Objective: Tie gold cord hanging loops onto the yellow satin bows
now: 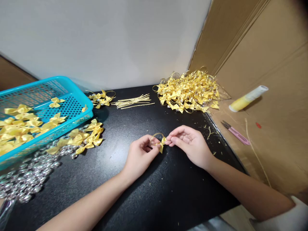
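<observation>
Over the middle of the black table, my left hand (141,154) pinches a small yellow ribbon bow (162,145) between thumb and fingers. A thin golden loop (157,134) arches up from the bow. From the other side, my right hand (190,142) has its thumb and fingertips closed together at the bow's right edge. Whatever those right fingertips grip is too small to make out. Behind my hands lie several thin yellow twist ties (132,101) on the table.
At left stands a turquoise basket (69,85) holding yellow bows. Silver beads (36,170) and loose bows (93,134) lie beside it. A heap of looped bows (189,91) fills the back right. Pink-handled snips (237,134) and a yellow-white tube (247,98) rest on cardboard at right.
</observation>
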Demonstrator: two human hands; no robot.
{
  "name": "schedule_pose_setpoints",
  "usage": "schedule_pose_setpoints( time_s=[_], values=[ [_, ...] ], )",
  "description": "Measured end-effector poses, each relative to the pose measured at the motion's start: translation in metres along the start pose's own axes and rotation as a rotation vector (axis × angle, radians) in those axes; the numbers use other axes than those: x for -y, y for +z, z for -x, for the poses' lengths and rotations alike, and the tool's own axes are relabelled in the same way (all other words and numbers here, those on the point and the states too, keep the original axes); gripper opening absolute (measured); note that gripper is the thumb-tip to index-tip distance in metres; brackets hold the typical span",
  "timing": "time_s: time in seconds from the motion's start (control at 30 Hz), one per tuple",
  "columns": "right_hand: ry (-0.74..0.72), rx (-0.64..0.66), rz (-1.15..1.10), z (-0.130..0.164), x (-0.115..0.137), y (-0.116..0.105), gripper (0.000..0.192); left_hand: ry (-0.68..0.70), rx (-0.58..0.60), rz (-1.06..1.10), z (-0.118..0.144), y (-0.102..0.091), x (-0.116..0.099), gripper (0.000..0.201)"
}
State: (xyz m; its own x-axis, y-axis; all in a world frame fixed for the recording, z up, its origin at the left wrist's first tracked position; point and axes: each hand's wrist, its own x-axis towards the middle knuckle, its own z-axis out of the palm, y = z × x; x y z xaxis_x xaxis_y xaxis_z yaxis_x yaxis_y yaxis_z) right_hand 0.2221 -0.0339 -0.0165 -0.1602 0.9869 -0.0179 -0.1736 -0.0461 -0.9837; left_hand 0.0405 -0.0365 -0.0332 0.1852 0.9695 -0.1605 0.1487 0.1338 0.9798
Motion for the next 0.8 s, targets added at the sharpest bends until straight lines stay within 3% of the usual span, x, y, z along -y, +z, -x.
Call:
schedule_pose_setpoints(
  time_s=[0.47,0.67,0.8],
  values=[
    [-0.179,-0.17,0.003,-0.0029,0.0099,-0.0098,0.018,-0.017,0.012,0.023,-0.0009,0.0018,-0.0037,0.008],
    [-0.148,-0.1,-0.06,-0.0032,0.0072,-0.0077,0.017,0.004,0.068,0.039,-0.002,-0.0008,-0.0034,0.008],
    [-0.082,-0.01,-0.148,-0.0022,0.0058,-0.0053,0.019,-0.062,0.132,0.109,-0.0053,-0.0042,-0.0047,0.013]
  ],
)
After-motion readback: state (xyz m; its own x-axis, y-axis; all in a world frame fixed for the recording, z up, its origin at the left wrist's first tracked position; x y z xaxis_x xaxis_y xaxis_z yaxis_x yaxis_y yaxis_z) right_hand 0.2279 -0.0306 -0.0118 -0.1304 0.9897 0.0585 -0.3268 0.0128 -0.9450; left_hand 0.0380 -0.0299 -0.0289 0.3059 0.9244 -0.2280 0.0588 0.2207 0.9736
